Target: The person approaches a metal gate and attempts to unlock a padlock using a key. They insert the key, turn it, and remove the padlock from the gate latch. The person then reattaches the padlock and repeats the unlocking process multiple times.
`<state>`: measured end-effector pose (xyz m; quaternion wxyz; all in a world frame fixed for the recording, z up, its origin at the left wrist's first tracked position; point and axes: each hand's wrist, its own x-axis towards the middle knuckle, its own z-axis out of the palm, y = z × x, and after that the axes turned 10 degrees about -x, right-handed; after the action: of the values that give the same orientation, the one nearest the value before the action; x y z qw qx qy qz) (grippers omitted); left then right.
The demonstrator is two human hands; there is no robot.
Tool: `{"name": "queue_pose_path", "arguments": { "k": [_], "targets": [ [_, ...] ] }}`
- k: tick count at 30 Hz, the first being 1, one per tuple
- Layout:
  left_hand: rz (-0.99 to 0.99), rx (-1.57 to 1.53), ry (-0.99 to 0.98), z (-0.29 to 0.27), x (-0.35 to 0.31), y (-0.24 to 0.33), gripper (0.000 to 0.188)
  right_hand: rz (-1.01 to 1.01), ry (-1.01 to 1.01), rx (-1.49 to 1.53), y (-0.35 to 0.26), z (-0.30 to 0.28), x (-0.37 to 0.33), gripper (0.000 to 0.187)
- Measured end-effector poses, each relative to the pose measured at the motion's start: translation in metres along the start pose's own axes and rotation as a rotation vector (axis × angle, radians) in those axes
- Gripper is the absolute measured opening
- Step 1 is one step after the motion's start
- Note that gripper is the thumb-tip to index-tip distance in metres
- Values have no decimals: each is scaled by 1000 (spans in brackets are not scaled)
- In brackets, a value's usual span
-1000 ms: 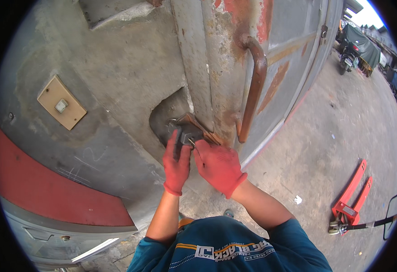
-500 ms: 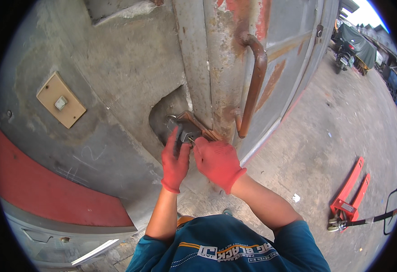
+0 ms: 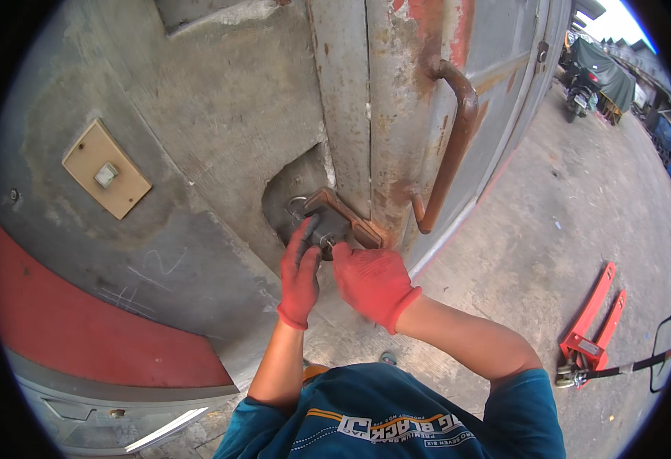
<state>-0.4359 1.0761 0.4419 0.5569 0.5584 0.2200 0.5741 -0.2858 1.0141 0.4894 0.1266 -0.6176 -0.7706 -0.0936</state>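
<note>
A dark grey padlock sits at a rusty brown latch bracket, in front of a rough hole in the concrete wall. My left hand, in a red glove with darkened fingertips, steadies the padlock from its left side with closed fingers. In a matching red glove, my right hand pinches a small key at the lower face of the padlock. Whether the key is fully inserted is too small to tell. A metal ring shows in the hole, left of the bracket.
A bent rusty handle juts from the grey metal door above my right hand. On the wall is a beige switch plate. A red pallet jack stands on the concrete floor at right, and a motorcycle is parked farther off.
The view has shifted slightly, so the door and latch sit farther right. The padlock's face has tilted a little, and my right hand has turned slightly while staying at the key.
</note>
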Motion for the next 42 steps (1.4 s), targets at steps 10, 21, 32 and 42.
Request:
{"name": "queue_pose_path", "arguments": {
  "k": [10,21,32,42],
  "targets": [
    [-54,-74,36,0,1,-4,40,616,-149,1931,-4,12,-5,21],
    [-9,-21,81,3,3,-6,39,457,98,1315,-8,4,-5,21],
    [250,236,-21,-5,5,-22,34,410,32,1365,-4,3,-4,18],
    [-108,-252,118,11,4,-2,40,426,5,1320,4,6,-3,24]
  ]
}}
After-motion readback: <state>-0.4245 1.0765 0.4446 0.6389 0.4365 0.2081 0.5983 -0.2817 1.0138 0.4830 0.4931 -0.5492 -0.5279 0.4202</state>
